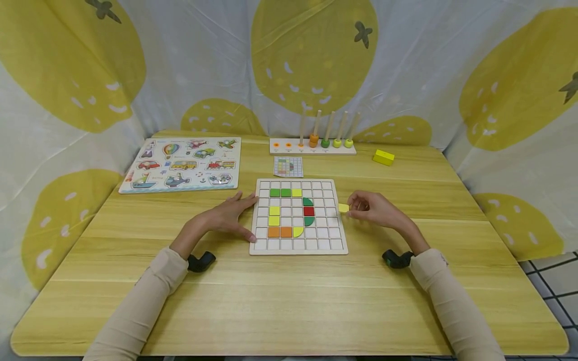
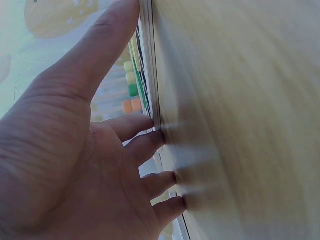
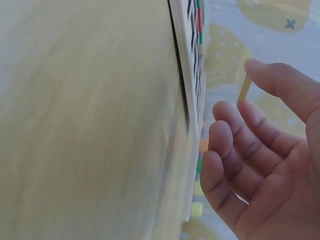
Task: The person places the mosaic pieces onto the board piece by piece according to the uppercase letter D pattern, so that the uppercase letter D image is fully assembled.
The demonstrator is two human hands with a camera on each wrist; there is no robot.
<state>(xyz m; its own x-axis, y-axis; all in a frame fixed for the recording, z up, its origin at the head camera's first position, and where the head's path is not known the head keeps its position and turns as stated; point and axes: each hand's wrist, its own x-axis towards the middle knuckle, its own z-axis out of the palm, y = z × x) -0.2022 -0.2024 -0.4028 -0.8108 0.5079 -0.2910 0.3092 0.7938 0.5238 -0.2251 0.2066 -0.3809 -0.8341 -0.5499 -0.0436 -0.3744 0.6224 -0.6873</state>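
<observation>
A white gridded board (image 1: 323, 244) lies flat in the middle of the table, with several green, yellow, orange and red tiles set in its squares. Along its left edge, my left hand (image 1: 229, 215) is spread, the thumb touching near the front corner and the fingers farther back. Just off the board's right edge, my right hand (image 1: 372, 206) pinches a small yellow tile (image 1: 343, 208) between thumb and index finger. Seen from the right wrist, that thin tile (image 3: 244, 89) appears edge-on, and the other fingers curl loosely below it.
Behind the board lies a small printed pattern card (image 1: 288, 167). Farther back stands a peg counting rack (image 1: 281, 151) with colored beads. A vehicle picture puzzle (image 1: 180, 175) occupies the back left, and a yellow block (image 1: 383, 157) sits at the back right.
</observation>
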